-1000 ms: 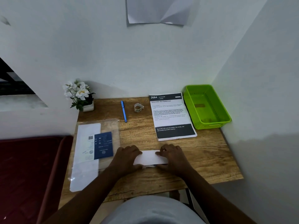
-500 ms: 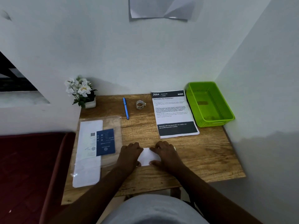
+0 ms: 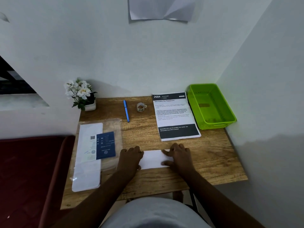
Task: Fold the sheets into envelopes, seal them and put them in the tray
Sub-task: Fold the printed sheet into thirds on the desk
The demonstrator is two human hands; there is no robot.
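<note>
A folded white sheet (image 3: pixel 153 159) lies flat on the wooden desk (image 3: pixel 210 155) near its front edge. My left hand (image 3: pixel 130 157) presses its left end, fingers bent over the paper. My right hand (image 3: pixel 178 156) covers its right end, fingertips on the top edge and thumb on the lower edge. A stack of printed sheets (image 3: pixel 175 115) lies behind my hands. The green plastic tray (image 3: pixel 212 106) stands at the back right corner with nothing in it. A small roll of tape (image 3: pixel 140 107) sits at the back.
A blue pen (image 3: pixel 126 110) lies left of the tape. A clear plastic sleeve with white envelopes and a blue card (image 3: pixel 94 150) takes up the desk's left side. A small pot of white flowers (image 3: pixel 82 94) stands at the back left. Walls close in behind and right.
My hands have spread apart along the folded sheet, showing more of the white paper between them. The camera view shifted slightly.
</note>
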